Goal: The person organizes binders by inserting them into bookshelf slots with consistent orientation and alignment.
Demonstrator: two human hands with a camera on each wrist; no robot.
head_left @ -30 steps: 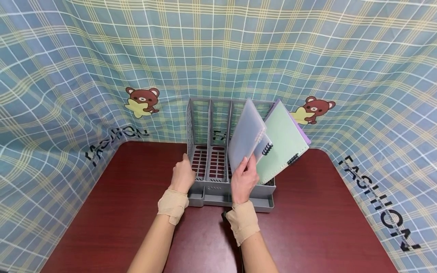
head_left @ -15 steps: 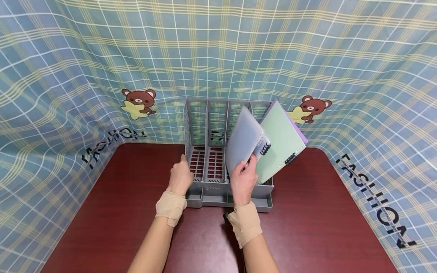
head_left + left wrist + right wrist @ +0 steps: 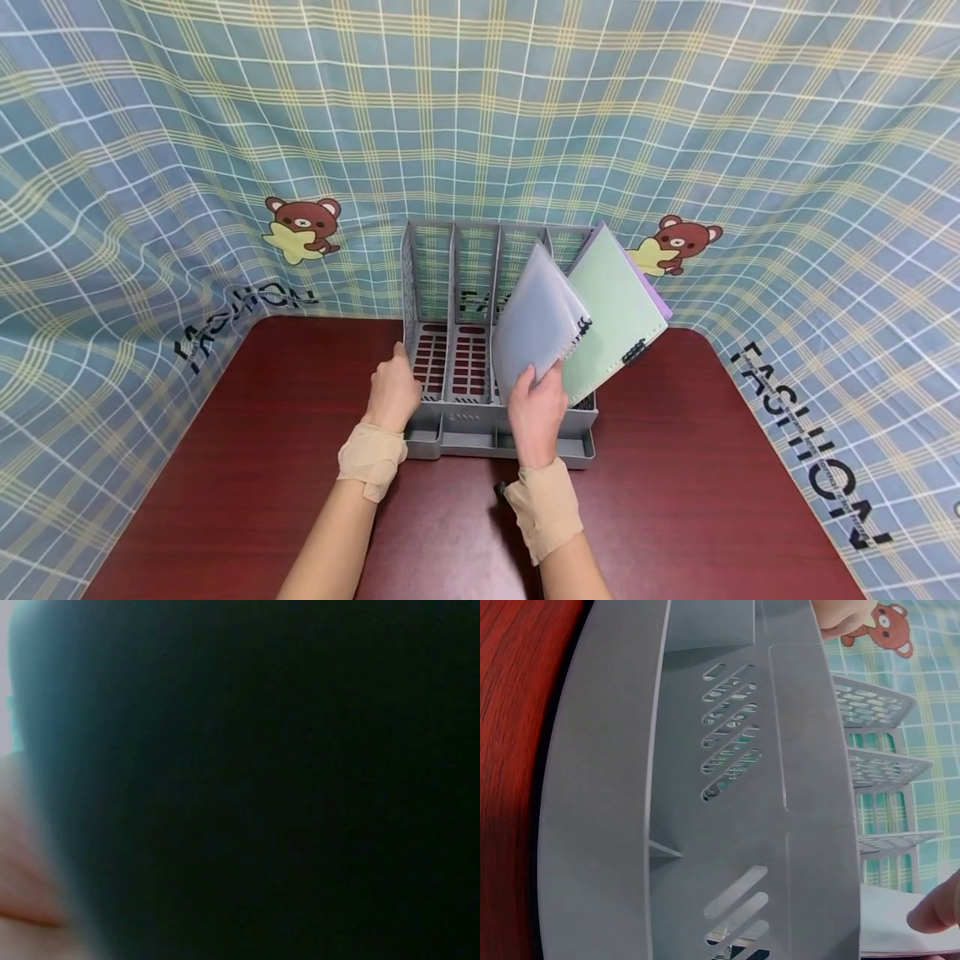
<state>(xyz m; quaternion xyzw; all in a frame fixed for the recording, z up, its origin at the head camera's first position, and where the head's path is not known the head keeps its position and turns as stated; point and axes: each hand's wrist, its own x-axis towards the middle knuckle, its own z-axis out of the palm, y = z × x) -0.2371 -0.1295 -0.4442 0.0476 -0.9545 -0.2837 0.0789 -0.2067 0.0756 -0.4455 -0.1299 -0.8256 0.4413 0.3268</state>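
My right hand [image 3: 537, 412] pinches the lower edge of a bluish translucent ring notebook [image 3: 536, 312], thumb on its near cover. The notebook stands tilted in the third compartment of a grey desktop file organizer [image 3: 468, 418]. Its black rings face right. In the right wrist view, the thumb [image 3: 936, 909] lies against the pale cover [image 3: 889, 919], behind the organizer's front wall [image 3: 814, 750]. My left hand [image 3: 393, 390] grips the organizer's front left corner. Dark blur fills most of the left wrist view, with a bit of skin at its left edge.
A green ring notebook [image 3: 615, 304] leans right in the rightmost compartment, a purple one [image 3: 654, 293] behind it. Low trays run along the organizer's front. It stands on a dark red table [image 3: 300, 467] before a plaid curtain [image 3: 480, 108].
The translucent notebook has sunk a little lower in the organizer, and the black-ringed part behind it now shows less. My left hand keeps its place at the corner. The head view has shifted slightly.
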